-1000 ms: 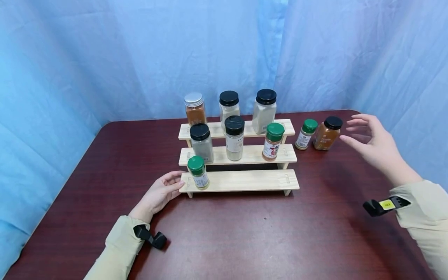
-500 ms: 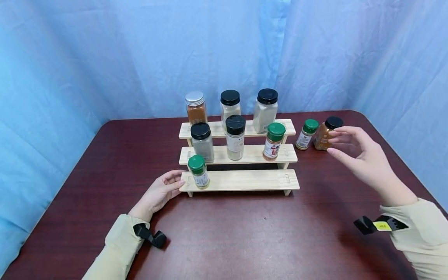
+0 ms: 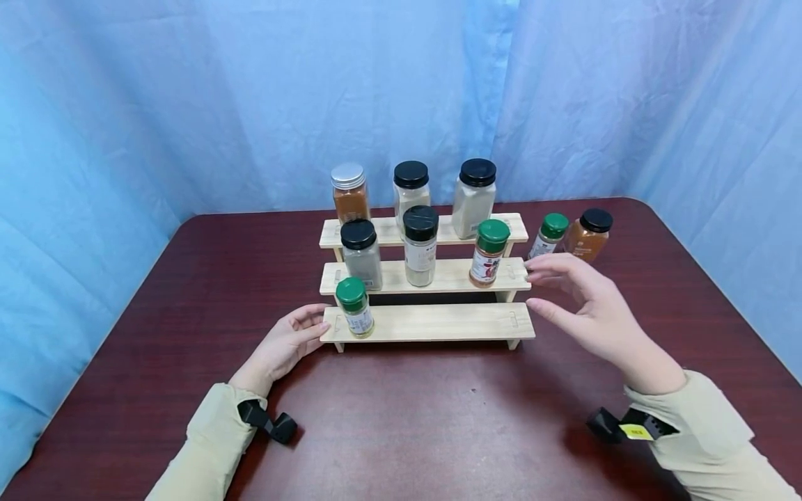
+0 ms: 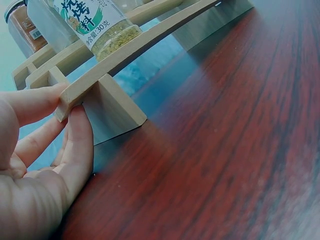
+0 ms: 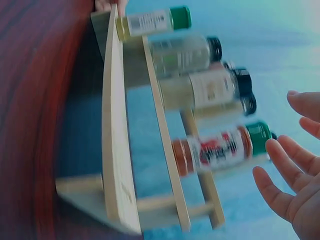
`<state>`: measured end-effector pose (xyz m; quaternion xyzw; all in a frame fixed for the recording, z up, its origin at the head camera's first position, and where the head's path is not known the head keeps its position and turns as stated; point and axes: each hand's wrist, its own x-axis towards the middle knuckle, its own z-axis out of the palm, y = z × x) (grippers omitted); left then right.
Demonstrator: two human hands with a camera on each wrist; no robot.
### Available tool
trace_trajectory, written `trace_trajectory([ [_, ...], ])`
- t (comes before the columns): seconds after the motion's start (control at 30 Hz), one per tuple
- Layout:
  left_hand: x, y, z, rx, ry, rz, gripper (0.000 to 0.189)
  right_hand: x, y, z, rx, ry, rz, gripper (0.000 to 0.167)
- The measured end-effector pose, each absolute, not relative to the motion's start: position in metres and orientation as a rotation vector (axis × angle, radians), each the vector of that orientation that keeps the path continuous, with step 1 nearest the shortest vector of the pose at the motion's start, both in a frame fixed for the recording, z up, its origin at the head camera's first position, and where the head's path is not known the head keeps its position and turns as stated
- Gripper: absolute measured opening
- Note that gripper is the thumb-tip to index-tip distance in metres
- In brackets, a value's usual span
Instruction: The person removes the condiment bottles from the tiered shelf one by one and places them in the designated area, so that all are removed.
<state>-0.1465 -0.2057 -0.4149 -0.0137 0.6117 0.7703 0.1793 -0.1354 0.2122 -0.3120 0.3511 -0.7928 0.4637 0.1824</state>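
A three-tier wooden spice rack (image 3: 438,321) stands on the table. My left hand (image 3: 285,348) pinches the left end of its lowest shelf between thumb and fingers, as the left wrist view (image 4: 45,145) also shows. Beside the rack's right end, my right hand (image 3: 585,306) hovers with thumb and fingers apart, holding nothing. On the lowest shelf, at its left, stands a green-capped spice jar (image 3: 354,308). The middle shelf bears a black-capped jar (image 3: 362,257), a taller black-capped shaker (image 3: 420,247) and a green-capped red-labelled jar (image 3: 487,254).
On the top shelf are a silver-capped jar (image 3: 349,195) and two black-capped jars, one at the right (image 3: 474,202). Right of the rack, a green-capped jar (image 3: 548,235) and a black-capped jar of orange-brown powder (image 3: 587,236) stand on the table. Blue curtain (image 3: 376,90) hangs behind.
My right hand has moved left and toward me, from beside the orange-brown jar to the rack's right end. The left hand keeps its grip on the shelf; the jars stand as before.
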Motion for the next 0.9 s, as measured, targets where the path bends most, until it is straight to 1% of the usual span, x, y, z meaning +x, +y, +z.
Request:
trace_trajectory([
  [0.23,-0.145,-0.206,-0.413,-0.015,1.742,2.175,0.027,-0.136,0.181,-0.317,1.12,-2.174,1.435,0.05],
  [0.5,-0.144,-0.206,-0.413,-0.032,1.749,2.166,0.027,-0.141,0.141,-0.321,1.169,-2.251,1.351,0.044],
  [0.7,-0.145,-0.207,-0.415,-0.012,1.747,2.169,0.026,-0.145,0.106,-0.322,1.253,-2.292,1.207,0.045],
  [0.9,-0.146,-0.206,-0.417,-0.019,1.757,2.163,0.027,-0.15,0.082,-0.324,1.319,-2.322,1.213,0.048],
])
